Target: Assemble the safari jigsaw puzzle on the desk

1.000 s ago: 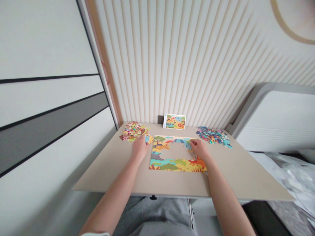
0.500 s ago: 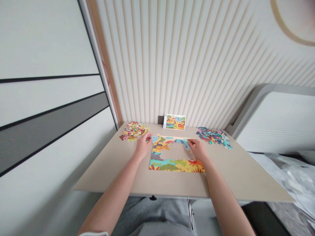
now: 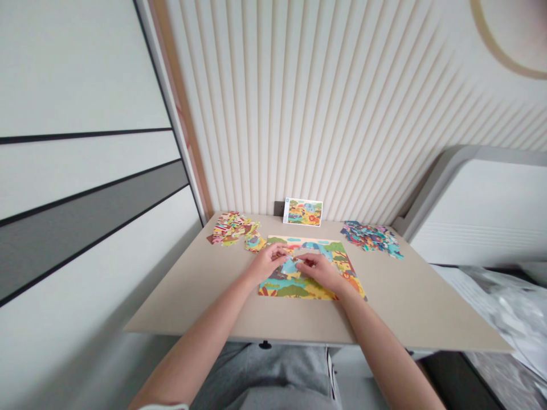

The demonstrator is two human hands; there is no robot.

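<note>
A colourful animal puzzle [image 3: 294, 290] lies on the table, partly covered by both hands. Over its middle, a light blue puzzle section [image 3: 290, 266] is pinched between my left hand [image 3: 269, 262] at its left edge and my right hand [image 3: 316, 269] at its right edge. Both hands are closed on it with their fingertips. Beyond the puzzle stands a picture card [image 3: 303, 212] showing the same kind of animal scene. A few yellow and blue pieces [image 3: 255, 244] lie just left of the puzzle's upper corner.
On the table [image 3: 192, 296], a heap of red and yellow pieces [image 3: 233, 228] sits at the back left, and a heap of blue and purple pieces [image 3: 371, 237] at the back right. A ribbed wall [image 3: 273, 114] rises behind the table.
My left hand has moved right and nearer, from the puzzle's upper left corner to its middle. My right hand has moved left and inward. The light blue section is now between them.
</note>
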